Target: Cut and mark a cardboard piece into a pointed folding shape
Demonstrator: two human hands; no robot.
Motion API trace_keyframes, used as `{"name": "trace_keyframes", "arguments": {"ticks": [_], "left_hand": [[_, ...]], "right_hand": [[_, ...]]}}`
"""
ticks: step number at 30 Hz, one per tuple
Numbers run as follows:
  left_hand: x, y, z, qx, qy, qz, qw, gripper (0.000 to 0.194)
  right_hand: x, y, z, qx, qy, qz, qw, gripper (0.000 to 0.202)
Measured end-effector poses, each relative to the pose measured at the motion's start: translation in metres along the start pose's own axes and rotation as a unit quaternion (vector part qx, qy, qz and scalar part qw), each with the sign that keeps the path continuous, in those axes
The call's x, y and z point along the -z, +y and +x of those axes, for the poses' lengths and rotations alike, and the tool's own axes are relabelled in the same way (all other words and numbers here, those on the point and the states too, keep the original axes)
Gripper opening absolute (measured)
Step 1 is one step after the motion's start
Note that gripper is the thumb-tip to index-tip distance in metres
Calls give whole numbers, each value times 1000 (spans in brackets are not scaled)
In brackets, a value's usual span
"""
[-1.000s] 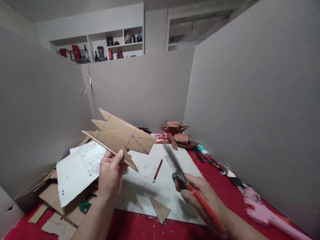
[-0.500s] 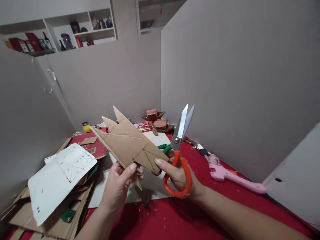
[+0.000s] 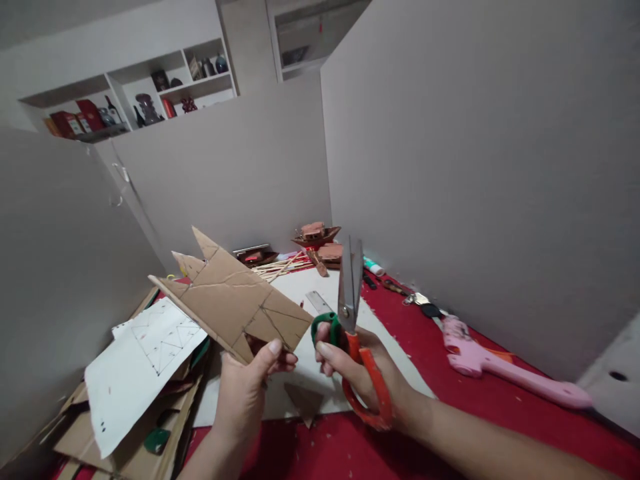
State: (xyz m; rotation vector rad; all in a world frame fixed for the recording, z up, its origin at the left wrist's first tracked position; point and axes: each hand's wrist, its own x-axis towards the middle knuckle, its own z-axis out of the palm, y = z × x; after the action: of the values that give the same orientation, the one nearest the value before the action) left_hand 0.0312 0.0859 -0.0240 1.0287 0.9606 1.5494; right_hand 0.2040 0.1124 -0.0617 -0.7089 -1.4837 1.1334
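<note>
A brown cardboard piece with pointed, cut edges and drawn pencil lines is pinched at its lower edge by my left hand. Beside its right corner, my right hand holds scissors with one green and one orange handle, the blades pointing up and slightly apart. My right fingers are off the cardboard. A small cardboard scrap lies below, on a white sheet.
Left is a paper with drawn lines on stacked cardboard. At the back are wooden sticks, a metal ruler and model boats. A pink glue gun lies right on the red cloth.
My right hand has let go of the cardboard's right corner and the scissor blades have closed somewhat. My left hand and the cardboard moved slightly left and down. The view has shifted.
</note>
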Motion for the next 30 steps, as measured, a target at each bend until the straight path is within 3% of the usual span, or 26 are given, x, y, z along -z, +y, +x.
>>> {"name": "trace_keyframes", "arguments": {"ticks": [3, 7, 10, 16, 20, 30], "left_hand": [[5, 15, 3, -47, 36, -22, 998, 23], [12, 28, 5, -89, 68, -49, 993, 22], [17, 33, 5, -103, 79, -64, 990, 22], [19, 31, 2, -106, 67, -48, 991, 19], [18, 27, 1, -104, 60, -1, 993, 16], [16, 23, 0, -98, 92, 94, 986, 21]], "right_hand": [[-2, 8, -4, -24, -44, -2, 999, 35], [-2, 14, -3, -10, -135, -97, 986, 46], [-2, 17, 0, 9, -166, -161, 973, 53], [-8, 18, -6, -9, -233, -188, 954, 35], [-9, 9, -10, 22, -245, -204, 948, 36], [-8, 4, -12, -1, -261, -193, 946, 46]]}}
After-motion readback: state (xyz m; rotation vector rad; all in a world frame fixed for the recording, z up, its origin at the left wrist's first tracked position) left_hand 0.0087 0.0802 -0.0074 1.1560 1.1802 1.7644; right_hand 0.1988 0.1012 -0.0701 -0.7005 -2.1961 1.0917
